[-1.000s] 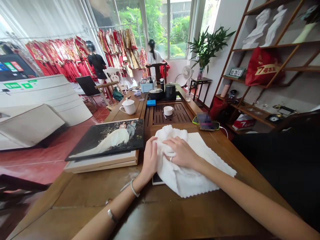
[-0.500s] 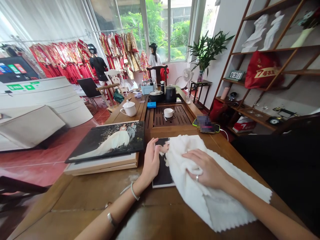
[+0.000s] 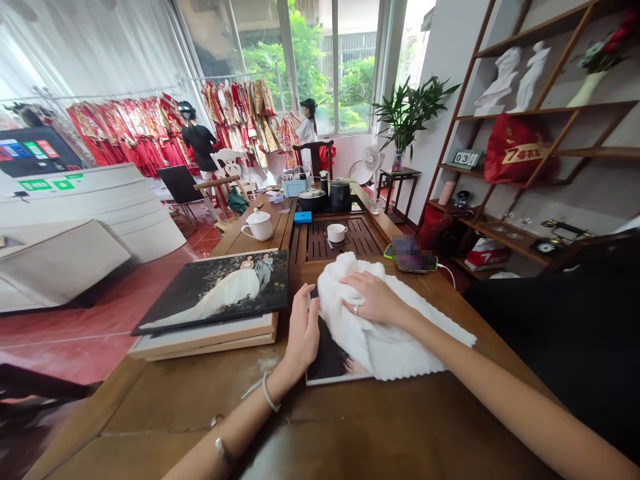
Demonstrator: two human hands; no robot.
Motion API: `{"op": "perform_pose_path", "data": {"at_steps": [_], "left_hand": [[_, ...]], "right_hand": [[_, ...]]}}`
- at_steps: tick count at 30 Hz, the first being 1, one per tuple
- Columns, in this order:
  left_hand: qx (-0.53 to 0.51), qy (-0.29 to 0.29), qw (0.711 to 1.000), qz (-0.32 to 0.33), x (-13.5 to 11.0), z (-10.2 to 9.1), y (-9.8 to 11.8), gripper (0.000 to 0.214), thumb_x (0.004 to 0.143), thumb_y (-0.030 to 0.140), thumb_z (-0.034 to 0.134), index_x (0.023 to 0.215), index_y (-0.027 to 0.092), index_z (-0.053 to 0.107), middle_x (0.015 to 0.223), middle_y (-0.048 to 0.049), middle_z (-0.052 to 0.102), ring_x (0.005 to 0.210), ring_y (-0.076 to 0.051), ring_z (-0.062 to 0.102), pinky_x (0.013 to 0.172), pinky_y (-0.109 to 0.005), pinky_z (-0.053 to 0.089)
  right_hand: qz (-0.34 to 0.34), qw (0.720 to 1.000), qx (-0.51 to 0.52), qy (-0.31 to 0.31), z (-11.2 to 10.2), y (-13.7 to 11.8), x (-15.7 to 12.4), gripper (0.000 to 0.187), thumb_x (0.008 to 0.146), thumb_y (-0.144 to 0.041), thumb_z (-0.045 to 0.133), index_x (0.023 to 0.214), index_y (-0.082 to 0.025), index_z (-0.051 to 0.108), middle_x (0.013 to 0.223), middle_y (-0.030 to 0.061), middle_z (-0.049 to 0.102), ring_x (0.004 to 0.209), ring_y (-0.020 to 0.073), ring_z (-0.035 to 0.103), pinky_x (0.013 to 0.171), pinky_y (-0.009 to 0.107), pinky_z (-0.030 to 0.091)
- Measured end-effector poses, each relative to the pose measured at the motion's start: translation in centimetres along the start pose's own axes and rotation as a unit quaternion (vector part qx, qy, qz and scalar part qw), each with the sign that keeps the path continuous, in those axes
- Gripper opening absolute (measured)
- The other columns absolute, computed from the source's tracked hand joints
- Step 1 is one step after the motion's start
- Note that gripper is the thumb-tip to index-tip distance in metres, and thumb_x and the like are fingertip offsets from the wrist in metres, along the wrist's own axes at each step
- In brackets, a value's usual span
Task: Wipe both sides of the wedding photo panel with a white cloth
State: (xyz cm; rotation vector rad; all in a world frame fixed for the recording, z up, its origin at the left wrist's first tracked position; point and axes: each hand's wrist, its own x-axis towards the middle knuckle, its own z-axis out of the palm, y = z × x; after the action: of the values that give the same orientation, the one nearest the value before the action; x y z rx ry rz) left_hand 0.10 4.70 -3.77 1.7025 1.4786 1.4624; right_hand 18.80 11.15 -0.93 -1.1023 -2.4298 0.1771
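A small photo print lies flat on the wooden table in front of me. My left hand rests on its left edge with the fingers stretched flat, steadying it. A white cloth covers most of the print. My right hand, wearing a ring, presses down on the cloth's upper part with curled fingers.
A large wedding photo lies on a stack of frames to the left. Behind are a slatted tea tray with a cup, a white teapot, kettles and a phone. Two people stand by clothes racks far back. Shelves line the right wall.
My right hand swept the cloth down and right across the print, uncovering the picture, then back up to the far left. My left hand stayed on the print's edge.
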Motion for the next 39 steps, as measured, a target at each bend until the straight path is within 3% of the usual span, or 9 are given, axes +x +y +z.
{"op": "perform_pose_path", "data": {"at_steps": [4,8,15,20,25,28,32,39], "left_hand": [[-0.013,0.003,1.000,-0.002,0.1,-0.2,0.1,0.042,0.096,0.042,0.032,0.127,0.016,0.044,0.134,-0.0150,0.050,0.129,-0.023,0.044,0.112,-0.045,0.029],[-0.001,-0.005,1.000,0.008,0.1,-0.2,-0.1,0.043,0.096,0.042,0.032,0.130,0.017,0.041,0.138,-0.0154,0.046,0.132,-0.023,0.041,0.114,-0.046,0.026],[0.112,-0.055,0.992,0.025,-0.3,0.4,-0.8,0.053,0.096,0.042,0.029,0.137,0.010,0.035,0.145,-0.0218,0.031,0.141,-0.028,0.025,0.115,-0.051,0.022],[0.164,-0.064,0.984,0.021,-0.2,0.5,-1.2,0.051,0.096,0.042,0.030,0.133,0.009,0.043,0.137,-0.0214,0.041,0.135,-0.029,0.034,0.113,-0.055,0.024],[0.176,-0.060,0.983,0.008,0.1,0.4,-1.4,0.047,0.096,0.035,0.030,0.130,0.007,0.045,0.139,-0.0217,0.041,0.135,-0.029,0.035,0.114,-0.053,0.026],[0.192,-0.063,0.979,0.020,0.3,0.0,-1.3,0.043,0.096,0.029,0.029,0.129,0.008,0.047,0.135,-0.0203,0.046,0.132,-0.028,0.041,0.113,-0.050,0.030],[0.215,-0.069,0.973,0.044,0.5,-0.4,-1.0,0.040,0.095,0.023,0.030,0.125,0.009,0.051,0.131,-0.0186,0.050,0.127,-0.026,0.046,0.110,-0.048,0.035],[0.212,-0.076,0.973,0.043,0.4,-0.3,-1.2,0.039,0.095,0.025,0.032,0.124,0.009,0.051,0.134,-0.0190,0.046,0.130,-0.027,0.043,0.112,-0.048,0.033]], "right_hand": [[-0.047,0.999,0.007,-0.013,0.9,-3.0,0.9,0.037,0.081,-0.031,0.061,0.116,-0.018,0.060,0.113,0.0089,0.063,0.100,0.0253,0.055,0.089,0.040,0.042],[-0.061,0.997,0.021,-0.028,1.0,-3.8,0.7,0.039,0.080,-0.029,0.063,0.117,-0.020,0.060,0.112,0.0075,0.063,0.100,0.0246,0.055,0.089,0.040,0.043],[0.013,1.000,0.005,-0.006,-0.6,0.4,-1.7,0.039,0.081,-0.032,0.060,0.118,-0.018,0.059,0.118,0.0085,0.063,0.107,0.0264,0.056,0.092,0.042,0.044],[0.059,0.997,-0.030,0.028,-1.9,3.3,-4.7,0.038,0.085,-0.036,0.056,0.118,-0.020,0.058,0.116,0.0083,0.064,0.106,0.0272,0.057,0.091,0.044,0.047],[0.022,0.999,-0.017,0.021,-3.1,2.0,-7.9,0.038,0.085,-0.035,0.056,0.121,-0.022,0.057,0.114,0.0092,0.063,0.106,0.0272,0.057,0.090,0.044,0.048],[-0.042,0.998,0.024,-0.040,-4.1,0.2,-9.1,0.038,0.083,-0.032,0.060,0.120,-0.026,0.058,0.116,0.0085,0.062,0.108,0.0259,0.057,0.091,0.041,0.048],[-0.070,0.993,0.056,-0.082,-4.7,-0.3,-9.0,0.038,0.078,-0.024,0.062,0.116,-0.026,0.061,0.116,0.0072,0.063,0.108,0.0244,0.057,0.091,0.038,0.048],[0.030,1.000,-0.001,0.010,-2.8,3.3,-6.1,0.034,0.081,-0.034,0.060,0.113,-0.021,0.061,0.113,0.0088,0.065,0.105,0.0275,0.058,0.091,0.045,0.047]]}}
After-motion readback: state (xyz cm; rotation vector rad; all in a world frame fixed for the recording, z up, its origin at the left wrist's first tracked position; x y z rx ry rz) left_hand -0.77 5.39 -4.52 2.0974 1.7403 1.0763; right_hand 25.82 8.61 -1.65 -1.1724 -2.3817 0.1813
